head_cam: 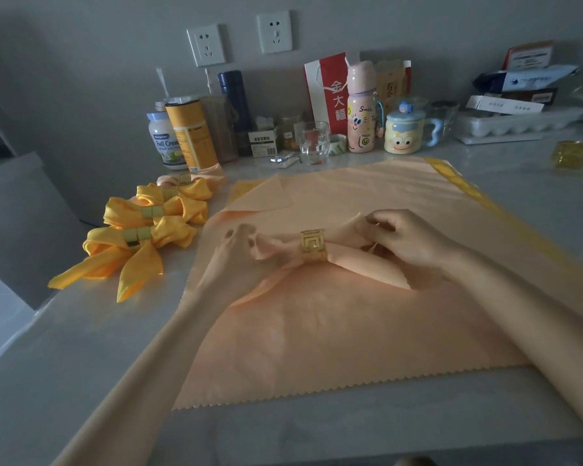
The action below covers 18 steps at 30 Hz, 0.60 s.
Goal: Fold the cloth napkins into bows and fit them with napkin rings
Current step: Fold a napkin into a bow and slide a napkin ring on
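Fingers of the right hand (404, 240) pinch the right loop of the peach napkin (350, 260), apparently to spread it. The blurred left hand (236, 250) meets the left loop, its grip unclear. The napkin ring (313, 245) cinches the centre. The bow lies on a flat napkin (317, 331), with 4 finished bows (138, 237) set aside at left.

Grey counter (81, 364) bears peach cloth (317, 331), yellow bows (142, 230), bottles (189, 136), perhaps gold rings (572, 156).

left hand (236, 245): bare | right hand (409, 240): bare | forearms (519, 297): bare to frame edge
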Tool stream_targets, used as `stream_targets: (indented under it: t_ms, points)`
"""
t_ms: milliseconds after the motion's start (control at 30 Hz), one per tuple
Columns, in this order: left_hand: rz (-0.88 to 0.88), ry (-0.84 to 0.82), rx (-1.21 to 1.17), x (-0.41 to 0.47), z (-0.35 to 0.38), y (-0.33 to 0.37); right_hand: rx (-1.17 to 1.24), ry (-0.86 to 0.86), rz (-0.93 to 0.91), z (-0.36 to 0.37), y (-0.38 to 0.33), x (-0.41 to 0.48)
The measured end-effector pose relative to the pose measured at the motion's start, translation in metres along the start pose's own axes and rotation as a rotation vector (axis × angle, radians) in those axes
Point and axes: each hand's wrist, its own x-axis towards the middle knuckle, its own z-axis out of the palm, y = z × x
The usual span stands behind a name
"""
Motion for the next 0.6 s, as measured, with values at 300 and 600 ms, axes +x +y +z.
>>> stream_targets:
  t_ms: [300, 600]
  points:
    - [-0.185, -0.030, -0.208, -0.001, -0.001, 0.019, 0.132, 0.172, 0.205, 0.015, -0.014, -0.004]
    - [-0.105, 0.017, -0.051, -0.009, 0.004, 0.030, 0.583, 0.055, 0.332, 0.016, -0.025, -0.008]
